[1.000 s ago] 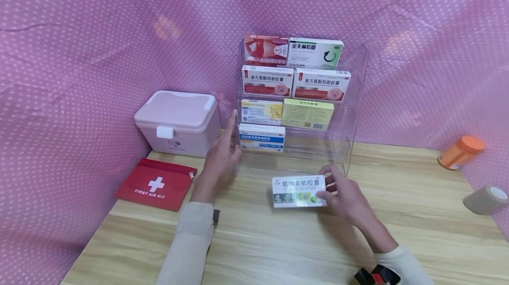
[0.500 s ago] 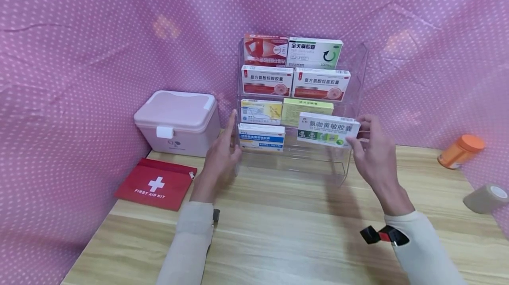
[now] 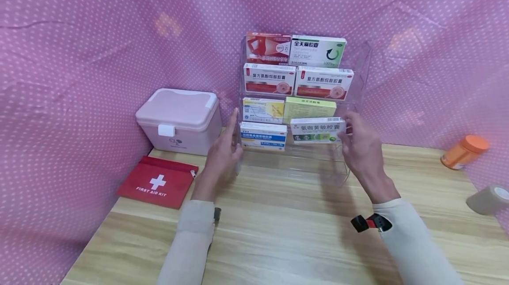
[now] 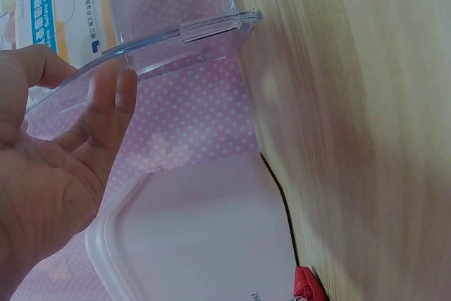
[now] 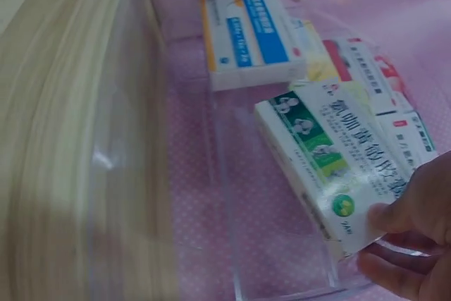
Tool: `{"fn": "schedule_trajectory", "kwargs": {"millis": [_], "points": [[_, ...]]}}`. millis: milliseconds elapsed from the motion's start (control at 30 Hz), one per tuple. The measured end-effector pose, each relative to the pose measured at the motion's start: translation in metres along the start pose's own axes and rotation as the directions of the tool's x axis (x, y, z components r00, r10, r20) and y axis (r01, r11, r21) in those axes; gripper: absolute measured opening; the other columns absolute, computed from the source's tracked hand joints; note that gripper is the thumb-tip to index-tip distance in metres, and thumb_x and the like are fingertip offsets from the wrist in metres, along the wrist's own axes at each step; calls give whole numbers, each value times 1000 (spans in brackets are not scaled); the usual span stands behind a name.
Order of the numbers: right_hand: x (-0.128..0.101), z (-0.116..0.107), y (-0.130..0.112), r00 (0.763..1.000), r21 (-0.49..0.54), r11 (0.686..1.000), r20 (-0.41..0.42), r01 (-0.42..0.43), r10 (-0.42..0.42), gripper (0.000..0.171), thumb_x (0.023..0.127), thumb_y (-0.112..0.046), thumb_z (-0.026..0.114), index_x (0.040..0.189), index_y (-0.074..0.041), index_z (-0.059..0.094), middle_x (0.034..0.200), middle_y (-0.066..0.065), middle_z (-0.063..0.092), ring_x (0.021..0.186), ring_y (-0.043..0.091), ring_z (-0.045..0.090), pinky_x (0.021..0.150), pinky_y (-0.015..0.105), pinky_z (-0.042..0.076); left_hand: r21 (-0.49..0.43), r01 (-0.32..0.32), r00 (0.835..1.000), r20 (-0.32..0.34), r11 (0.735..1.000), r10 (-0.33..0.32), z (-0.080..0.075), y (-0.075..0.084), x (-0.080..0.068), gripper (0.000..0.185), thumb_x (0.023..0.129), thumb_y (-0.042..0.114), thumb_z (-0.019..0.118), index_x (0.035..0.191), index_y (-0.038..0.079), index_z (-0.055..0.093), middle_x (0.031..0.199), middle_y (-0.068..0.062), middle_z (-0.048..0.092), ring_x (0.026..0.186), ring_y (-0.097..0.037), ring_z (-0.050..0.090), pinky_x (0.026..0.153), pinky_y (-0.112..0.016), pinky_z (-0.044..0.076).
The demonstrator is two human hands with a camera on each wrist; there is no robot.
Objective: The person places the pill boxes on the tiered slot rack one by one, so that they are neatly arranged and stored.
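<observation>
My right hand (image 3: 363, 146) pinches the right end of a white and green medicine box (image 3: 318, 131). The box stands at the right of the lowest occupied row of a clear tiered display rack (image 3: 292, 174), in front of a yellow-green box (image 3: 310, 109). In the right wrist view, thumb and fingers lie on opposite faces of the white and green box (image 5: 328, 156). At the rack's left side panel, my left hand (image 4: 63, 153) holds the edge, thumb on the inner side and fingers outside. Beside it sits a blue and white box (image 3: 263, 136).
Red and white boxes (image 3: 269, 79) and others fill the upper tiers. Left of the rack stand a pink lidded case (image 3: 179, 119) and a red first aid pouch (image 3: 157, 183). On the right lie an orange bottle (image 3: 464, 152) and a tan roll (image 3: 488, 200).
The right hand has lifted the white and green box from in front of the rack up to its lower tier, then shifted slightly left. My left hand has stayed at the rack's side.
</observation>
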State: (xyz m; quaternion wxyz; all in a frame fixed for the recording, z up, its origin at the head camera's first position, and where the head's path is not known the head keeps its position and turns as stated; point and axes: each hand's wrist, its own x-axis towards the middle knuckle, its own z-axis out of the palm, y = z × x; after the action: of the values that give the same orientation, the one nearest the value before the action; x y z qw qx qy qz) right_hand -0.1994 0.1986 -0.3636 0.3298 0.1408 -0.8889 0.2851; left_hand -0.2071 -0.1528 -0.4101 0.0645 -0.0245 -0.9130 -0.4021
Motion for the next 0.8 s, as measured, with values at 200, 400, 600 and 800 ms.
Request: {"fn": "schedule_trajectory", "kwargs": {"millis": [200, 400, 600, 800], "points": [[-9, 9, 2, 998, -33, 999, 47, -33, 34, 28, 94, 7, 72, 119, 2, 62, 108, 27, 79, 92, 47, 78, 75, 62, 61, 1, -7, 1000, 2, 1000, 7, 0, 2, 0, 119, 99, 7, 68, 156, 72, -14, 167, -8, 49, 118, -30, 60, 103, -55, 57], [-14, 16, 1, 999, -100, 995, 22, -26, 28, 17, 100, -3, 67, 116, -2, 62, 100, 28, 79, 79, 53, 74, 60, 65, 53, 1, 11, 1000, 1, 1000, -11, -1, 3, -1, 120, 99, 6, 67, 155, 73, -14, 169, -7, 47, 120, -30, 61, 105, -56, 56], [-19, 19, -1, 998, -177, 984, 46, -38, 47, 18, 102, -2, 62, 119, -3, 59, 87, 30, 73, 65, 53, 66, 51, 61, 48, -5, 7, 1000, 3, 1000, -7, 0, 1, 0, 118, 100, 7, 67, 156, 72, -15, 170, -7, 46, 118, -30, 59, 104, -55, 57], [-22, 22, -3, 995, -212, 976, 79, -49, 67, 15, 103, -2, 62, 118, -1, 61, 98, 30, 71, 73, 51, 69, 56, 61, 53, 4, -7, 1000, 1, 1000, 7, 1, 1, 0, 118, 100, 7, 67, 158, 70, -14, 172, -8, 43, 119, -31, 59, 104, -55, 56]]}}
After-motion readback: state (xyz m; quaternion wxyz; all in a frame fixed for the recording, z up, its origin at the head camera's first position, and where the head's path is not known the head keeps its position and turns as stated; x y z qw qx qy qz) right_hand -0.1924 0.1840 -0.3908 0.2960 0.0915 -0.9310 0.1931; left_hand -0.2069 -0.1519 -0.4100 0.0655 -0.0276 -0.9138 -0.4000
